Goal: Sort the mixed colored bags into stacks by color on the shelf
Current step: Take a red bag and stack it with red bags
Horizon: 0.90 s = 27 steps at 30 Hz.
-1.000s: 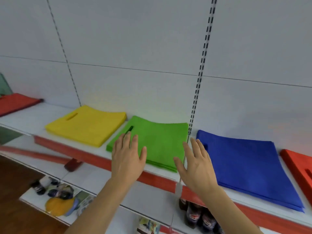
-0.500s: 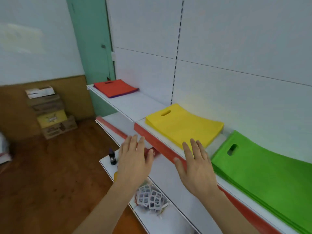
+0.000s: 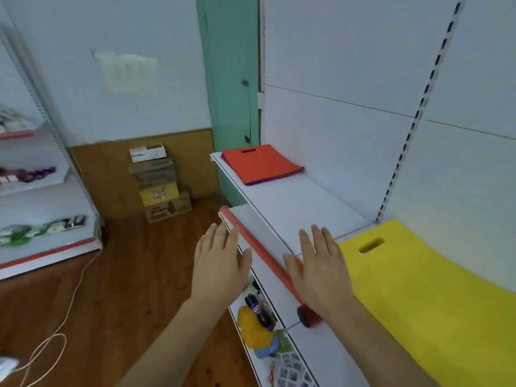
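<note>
View swung left past the green stack; left hand (image 3: 220, 270) and right hand (image 3: 321, 270) hover empty, fingers straight and apart. Mixed red-topped bag pile (image 3: 261, 163) sits at the far end of the shelf (image 3: 301, 205), probably next, well beyond the yellow stack (image 3: 418, 289).

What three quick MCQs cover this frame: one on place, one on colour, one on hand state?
1. Where is the red-topped stack?
A. far end of the shelf, by the green door frame
B. on the floor
C. on the yellow stack

2. What colour shows under the red top bag?
A. green
B. blue-purple
C. white

3. What are the hands doing?
A. each grips a bag
B. both open, holding nothing
C. one pinches a bottle

Answers: 1 A, it lies at the shelf's far end; 2 B, a blue-purple edge peeks out below; 3 B, left hand and right hand have straight fingers, beside the yellow stack.
</note>
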Each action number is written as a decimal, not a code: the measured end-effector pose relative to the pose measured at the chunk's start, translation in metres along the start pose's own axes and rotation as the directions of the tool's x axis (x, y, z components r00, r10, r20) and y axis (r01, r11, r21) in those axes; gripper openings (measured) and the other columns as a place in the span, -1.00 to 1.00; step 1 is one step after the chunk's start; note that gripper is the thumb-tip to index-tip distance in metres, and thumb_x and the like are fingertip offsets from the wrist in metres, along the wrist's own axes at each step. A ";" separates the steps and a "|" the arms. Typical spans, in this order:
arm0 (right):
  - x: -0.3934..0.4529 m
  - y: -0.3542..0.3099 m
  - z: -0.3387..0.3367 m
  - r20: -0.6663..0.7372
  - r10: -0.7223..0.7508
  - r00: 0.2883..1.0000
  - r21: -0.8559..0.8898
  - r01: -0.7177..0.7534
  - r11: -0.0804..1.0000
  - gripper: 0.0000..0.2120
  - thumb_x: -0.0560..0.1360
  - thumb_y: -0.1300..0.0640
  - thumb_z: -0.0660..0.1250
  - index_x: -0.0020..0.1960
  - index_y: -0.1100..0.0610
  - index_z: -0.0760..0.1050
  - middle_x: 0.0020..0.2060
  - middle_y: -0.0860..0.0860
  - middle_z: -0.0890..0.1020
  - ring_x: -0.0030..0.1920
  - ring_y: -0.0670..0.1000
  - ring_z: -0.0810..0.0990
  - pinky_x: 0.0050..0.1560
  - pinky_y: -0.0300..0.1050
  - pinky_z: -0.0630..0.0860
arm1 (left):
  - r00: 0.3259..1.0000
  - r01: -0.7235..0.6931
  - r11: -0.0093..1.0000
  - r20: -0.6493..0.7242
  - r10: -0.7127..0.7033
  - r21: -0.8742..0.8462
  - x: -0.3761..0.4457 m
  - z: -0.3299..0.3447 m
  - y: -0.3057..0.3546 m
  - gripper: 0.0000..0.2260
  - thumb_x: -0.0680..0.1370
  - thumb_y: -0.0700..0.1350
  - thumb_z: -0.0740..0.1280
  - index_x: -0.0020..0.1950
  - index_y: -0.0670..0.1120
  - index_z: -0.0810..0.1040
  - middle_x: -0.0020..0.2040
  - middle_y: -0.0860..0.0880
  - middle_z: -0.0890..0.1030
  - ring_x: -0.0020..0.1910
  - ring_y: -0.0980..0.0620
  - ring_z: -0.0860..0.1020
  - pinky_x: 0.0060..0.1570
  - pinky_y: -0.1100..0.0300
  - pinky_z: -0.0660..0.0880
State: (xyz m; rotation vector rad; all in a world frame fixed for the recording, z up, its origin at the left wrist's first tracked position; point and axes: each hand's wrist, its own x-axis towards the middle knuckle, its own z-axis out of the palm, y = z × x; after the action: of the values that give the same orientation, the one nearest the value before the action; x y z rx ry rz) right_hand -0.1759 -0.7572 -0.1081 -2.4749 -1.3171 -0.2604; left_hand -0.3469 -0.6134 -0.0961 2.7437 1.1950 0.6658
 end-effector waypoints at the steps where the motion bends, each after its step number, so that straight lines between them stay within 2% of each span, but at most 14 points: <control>1: 0.015 -0.005 0.007 0.011 -0.010 1.000 -0.004 0.010 1.000 -0.24 0.67 -0.33 -0.08 0.68 0.13 0.21 0.66 0.21 0.20 0.68 0.23 0.07 0.62 0.25 0.17 | 1.000 0.008 1.000 -0.007 -0.008 0.001 0.011 0.003 -0.009 -0.45 0.72 0.22 0.07 0.65 0.00 0.29 0.66 -0.04 0.25 0.68 -0.09 0.08 0.65 -0.08 0.05; 4: 0.062 -0.023 0.028 0.042 -0.020 0.999 -0.006 0.020 1.000 -0.15 0.60 -0.40 -0.27 0.71 0.08 0.14 0.69 0.17 0.12 0.70 0.20 0.01 0.65 0.22 0.12 | 0.999 0.028 1.000 -0.019 -0.028 -0.003 0.047 0.015 -0.039 -0.45 0.72 0.23 0.07 0.64 0.00 0.30 0.66 -0.04 0.26 0.68 -0.09 0.09 0.65 -0.09 0.06; 6: 0.092 -0.037 0.043 0.041 -0.015 0.999 -0.011 0.016 1.000 -0.09 0.55 -0.42 -0.36 0.72 0.06 0.10 0.70 0.15 0.08 0.70 0.18 -0.03 0.66 0.21 0.09 | 0.999 0.025 1.000 -0.034 -0.025 0.016 0.074 0.026 -0.062 -0.44 0.72 0.24 0.05 0.65 0.01 0.29 0.67 -0.03 0.24 0.68 -0.09 0.08 0.62 -0.05 -0.02; 12: 0.180 -0.079 0.076 0.036 0.046 0.998 -0.054 -0.044 0.998 -0.05 0.52 -0.43 -0.42 0.72 0.04 0.08 0.70 0.12 0.07 0.70 0.16 -0.04 0.67 0.18 0.08 | 1.000 -0.003 1.000 -0.001 0.003 0.023 0.174 0.055 -0.124 -0.38 0.68 0.32 -0.08 0.67 0.07 0.23 0.69 -0.02 0.18 0.69 -0.08 0.03 0.59 -0.03 -0.10; 20: 0.277 -0.099 0.114 0.025 0.179 0.984 -0.114 -0.175 0.978 -0.19 0.63 -0.36 -0.19 0.66 0.11 0.27 0.65 0.19 0.23 0.67 0.20 0.11 0.63 0.20 0.15 | 0.992 -0.121 0.993 0.046 0.121 0.001 0.298 0.090 -0.173 -0.36 0.67 0.33 -0.11 0.65 0.05 0.28 0.67 -0.03 0.25 0.68 -0.10 0.10 0.57 -0.03 -0.07; 23: 0.318 -0.098 0.130 -0.002 0.215 0.977 -0.118 -0.214 0.970 -0.23 0.65 -0.33 -0.10 0.62 0.15 0.35 0.61 0.21 0.31 0.64 0.24 0.19 0.59 0.23 0.23 | 0.984 -0.164 0.986 0.065 0.165 -0.020 0.346 0.112 -0.183 -0.35 0.67 0.32 -0.13 0.65 0.04 0.29 0.66 -0.04 0.26 0.67 -0.10 0.12 0.60 -0.05 -0.01; 27: 0.378 -0.092 0.153 -0.010 0.271 0.963 -0.130 -0.269 0.954 -0.28 0.66 -0.32 -0.02 0.64 0.11 0.31 0.63 0.20 0.27 0.66 0.24 0.15 0.60 0.24 0.18 | 0.975 -0.201 0.979 0.095 0.202 -0.021 0.410 0.138 -0.190 -0.39 0.69 0.30 -0.04 0.65 0.03 0.28 0.66 -0.05 0.27 0.67 -0.10 0.14 0.64 -0.11 0.09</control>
State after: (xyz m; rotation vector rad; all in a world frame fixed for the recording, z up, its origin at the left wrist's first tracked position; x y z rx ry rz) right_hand -0.0404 -0.3619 -0.1154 -2.7302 -0.9747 -0.2776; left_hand -0.1715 -0.1752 -0.1192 2.8764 0.8990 0.5464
